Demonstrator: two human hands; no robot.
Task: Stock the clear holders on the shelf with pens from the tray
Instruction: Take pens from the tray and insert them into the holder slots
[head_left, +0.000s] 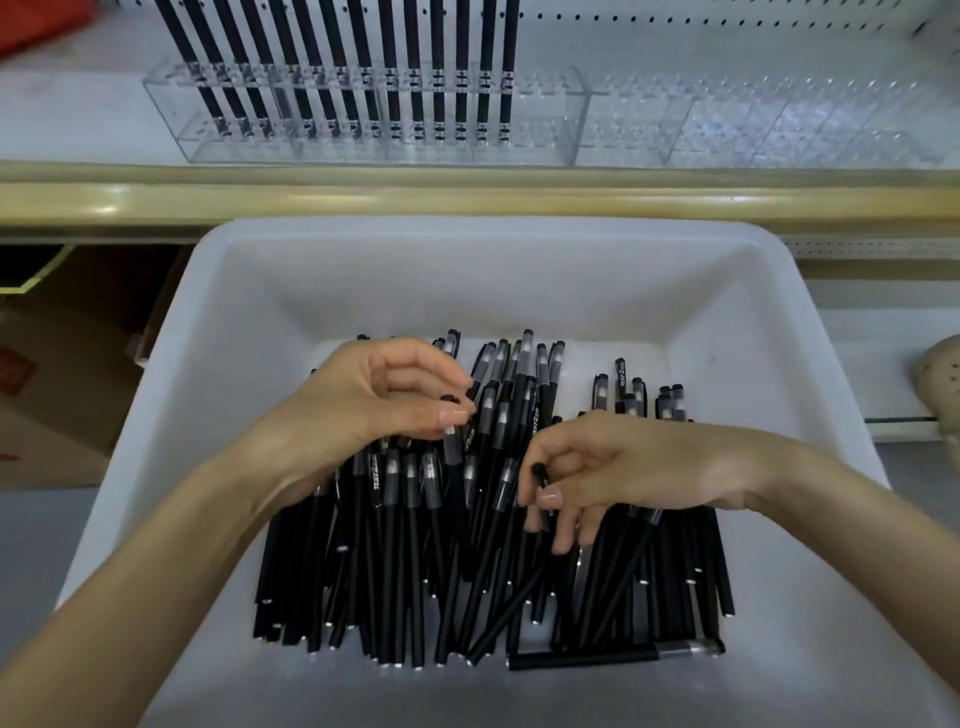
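Gathering pens is the step you are working through. Your left hand (379, 395) is curling in, thumb and fingertips pinching one cap end among the pens (405, 545) heaped in the tray (519, 270). Your right hand (623, 467) is pinching another cap. Next, I judge, you are lifting both clear and seating them upright in the clear holders (623, 119) on the shelf, where free holes are showing.

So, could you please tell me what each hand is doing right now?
Left hand: pinches a pen over the tray.
Right hand: pinches a second pen.
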